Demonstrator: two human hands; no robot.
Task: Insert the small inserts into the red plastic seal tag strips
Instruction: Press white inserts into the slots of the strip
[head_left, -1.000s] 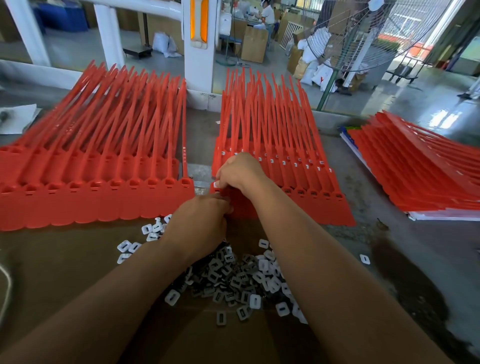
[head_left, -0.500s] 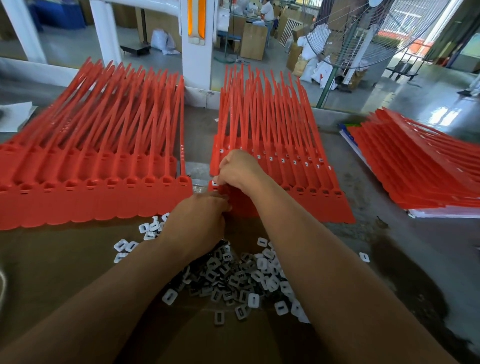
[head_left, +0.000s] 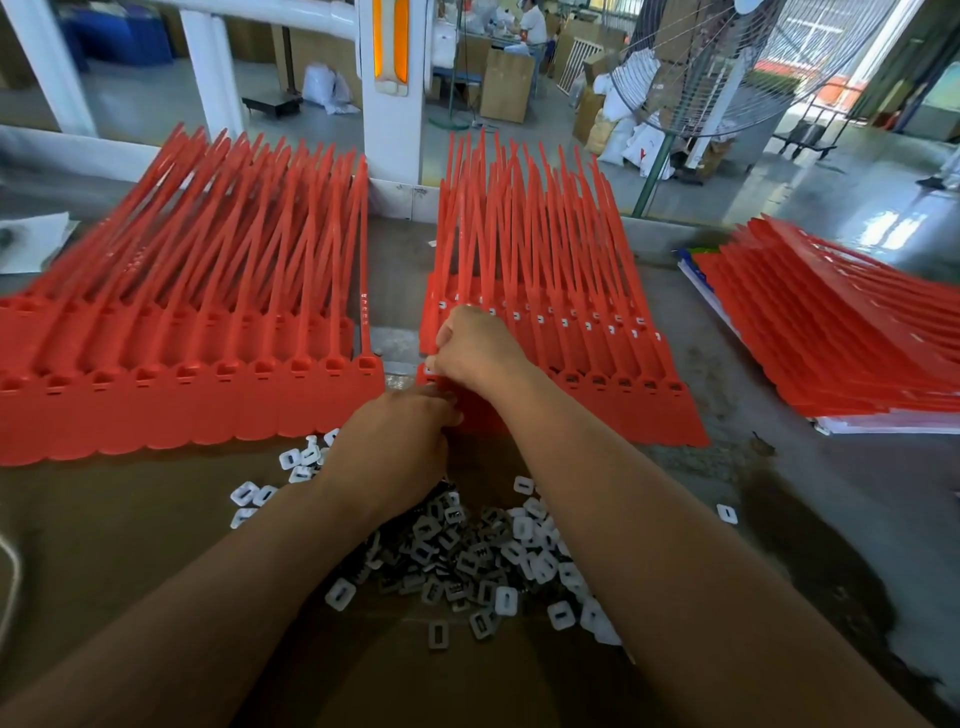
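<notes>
Red seal tag strips lie in fanned stacks: a left stack (head_left: 182, 395), a middle stack (head_left: 571, 332) and a right stack (head_left: 841, 343). Small white and grey inserts (head_left: 467, 561) form a loose pile on the brown board near me. My right hand (head_left: 478, 353) is curled over the leftmost head of the middle stack and pinches a white insert (head_left: 428, 370) against it. My left hand (head_left: 395, 452) is just below it, fingers curled under at the strip's front edge; what they hold is hidden.
A brown board (head_left: 130, 545) covers the near table, with a dark stain (head_left: 810, 561) to the right. One stray insert (head_left: 726, 513) lies apart. White paper (head_left: 31, 244) sits far left. A white post (head_left: 395, 93) and a big fan (head_left: 727, 67) stand behind the table.
Both hands stay at the leftmost head of the middle stack, with only small finger shifts. The camera has tilted slightly.
</notes>
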